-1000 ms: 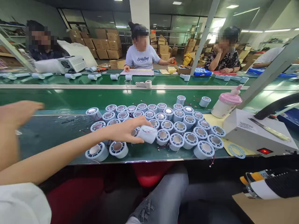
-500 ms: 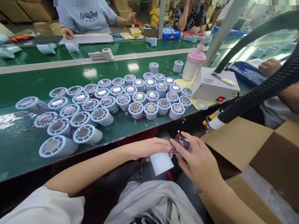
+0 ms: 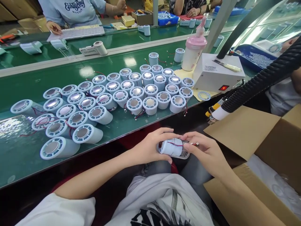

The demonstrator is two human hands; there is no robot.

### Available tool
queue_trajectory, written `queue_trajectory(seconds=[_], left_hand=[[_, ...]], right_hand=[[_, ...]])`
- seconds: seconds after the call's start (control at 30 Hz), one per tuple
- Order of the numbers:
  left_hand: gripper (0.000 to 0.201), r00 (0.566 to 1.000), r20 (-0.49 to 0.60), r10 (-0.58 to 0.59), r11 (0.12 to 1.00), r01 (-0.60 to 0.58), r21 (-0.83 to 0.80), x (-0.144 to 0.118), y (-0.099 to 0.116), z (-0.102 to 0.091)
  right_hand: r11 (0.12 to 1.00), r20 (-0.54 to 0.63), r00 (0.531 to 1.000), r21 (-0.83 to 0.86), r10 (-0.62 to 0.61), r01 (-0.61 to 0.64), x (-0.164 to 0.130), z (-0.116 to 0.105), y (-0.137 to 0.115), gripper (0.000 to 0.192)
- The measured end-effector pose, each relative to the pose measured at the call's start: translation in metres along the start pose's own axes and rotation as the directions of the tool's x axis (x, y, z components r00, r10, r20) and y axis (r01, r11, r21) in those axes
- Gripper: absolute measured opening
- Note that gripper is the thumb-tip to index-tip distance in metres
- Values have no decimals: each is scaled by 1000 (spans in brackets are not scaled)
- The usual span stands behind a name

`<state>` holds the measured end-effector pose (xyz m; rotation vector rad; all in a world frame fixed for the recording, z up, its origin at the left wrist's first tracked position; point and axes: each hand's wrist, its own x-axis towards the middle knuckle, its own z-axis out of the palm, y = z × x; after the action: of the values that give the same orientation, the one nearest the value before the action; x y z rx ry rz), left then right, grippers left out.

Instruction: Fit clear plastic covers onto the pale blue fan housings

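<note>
Over my lap, a light blue cylinder (image 3: 169,147) lies on its side between my hands, its red and black wires running along it. My left hand (image 3: 156,145) is closed round its left end, thumb below and fingers above. At the right end sits a clear plastic cover (image 3: 185,154), apparently partly around the cylinder. My right hand (image 3: 203,147) pinches this end, with the wires' small white connector sticking out past the fingers. On the bench edge ahead stand several similar blue cylinders (image 3: 150,105) with silver discs on top and loose wires.
A white box with a red lit switch (image 3: 217,73) stands right of the cylinders, near a pink-lidded bottle (image 3: 193,53) and a flat blue ring (image 3: 204,96). A black hose (image 3: 254,84) crosses the right side above an open carton (image 3: 244,131) holding clear plastic pieces. Co-workers sit across the bench.
The cylinder has turned from slanting downward to lying sideways, and its wires now show. My right hand has brought the clear cover against its right end. The view has shifted slightly.
</note>
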<state>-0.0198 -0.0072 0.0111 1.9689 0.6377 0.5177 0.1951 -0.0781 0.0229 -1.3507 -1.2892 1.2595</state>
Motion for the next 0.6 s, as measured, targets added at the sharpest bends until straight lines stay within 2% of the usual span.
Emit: queue_trajectory(seconds=[0.13, 0.17, 0.23, 0.33, 0.37, 0.43, 0.6], left_hand=[[69, 996, 65, -64, 976, 76, -205, 0, 1, 4], [67, 993, 73, -98, 955, 114, -274, 0, 1, 6], [64, 984, 60, -169, 887, 178, -425, -1, 0, 9], [64, 968, 54, -244, 775, 228, -590, -2, 0, 12], [65, 967, 69, -246, 762, 237, -603, -2, 0, 11], [69, 969, 113, -222, 779, 245, -578, -2, 2, 9], [80, 982, 125, -143, 855, 186, -484, -2, 7, 1]], right_hand=[[988, -18, 1000, 155, 21, -18, 5, -5, 7, 29], [986, 3, 1000, 164, -4, 4, 5, -7, 9, 25], [993, 58, 994, 71, -98, 93, 3, -9, 13, 7], [946, 115, 961, -177, -253, 270, -3, -11, 18, 44], [930, 122, 953, -217, -276, 297, -5, -11, 19, 47], [933, 129, 951, -194, -282, 303, -9, -12, 20, 44], [982, 154, 973, -45, -173, 181, -13, -14, 15, 48]])
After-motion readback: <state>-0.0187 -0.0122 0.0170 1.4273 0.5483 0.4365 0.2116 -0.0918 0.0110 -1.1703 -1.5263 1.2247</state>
